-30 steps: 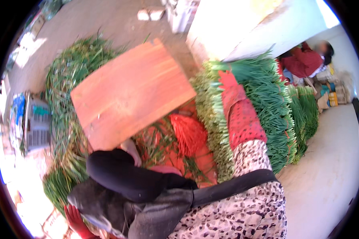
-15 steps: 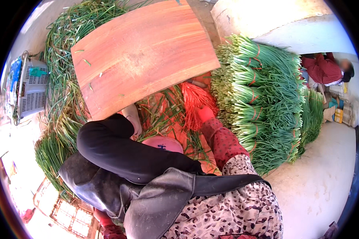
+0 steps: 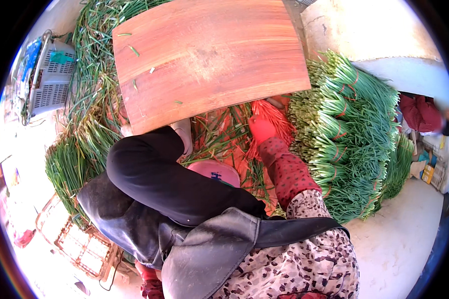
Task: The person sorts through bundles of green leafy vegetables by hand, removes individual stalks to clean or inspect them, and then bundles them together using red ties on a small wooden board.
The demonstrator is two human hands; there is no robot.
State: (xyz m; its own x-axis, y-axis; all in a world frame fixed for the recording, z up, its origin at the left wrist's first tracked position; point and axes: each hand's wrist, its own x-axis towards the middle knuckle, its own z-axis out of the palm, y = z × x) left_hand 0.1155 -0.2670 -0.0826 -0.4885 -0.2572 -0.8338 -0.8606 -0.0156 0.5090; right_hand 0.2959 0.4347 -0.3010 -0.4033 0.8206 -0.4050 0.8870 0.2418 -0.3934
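My right hand (image 3: 261, 129), in a red glove, is at the left side of a bunch of thin red plastic strands (image 3: 279, 121) below the wooden board. Its fingers look drawn together; whatever they hold is hidden. Several bundles of green garlic chives (image 3: 356, 142), tied with red strands, are stacked just right of it. My left hand (image 3: 145, 270), also red-gloved, shows only in part at the lower left, beside the dark apron (image 3: 209, 254). Its fingers are out of sight.
A wooden board (image 3: 214, 55) spans the space ahead, with bits of leaf on it. Loose greens (image 3: 92, 104) heap along the left. Between my leg and arm sits a pink round object (image 3: 217, 172). Crates (image 3: 52, 82) stand far left; a person (image 3: 421, 114) is at the far right.
My right hand has drawn back from over the red strands to their left side. The whole view has shifted, so the board and bundles appear farther right.
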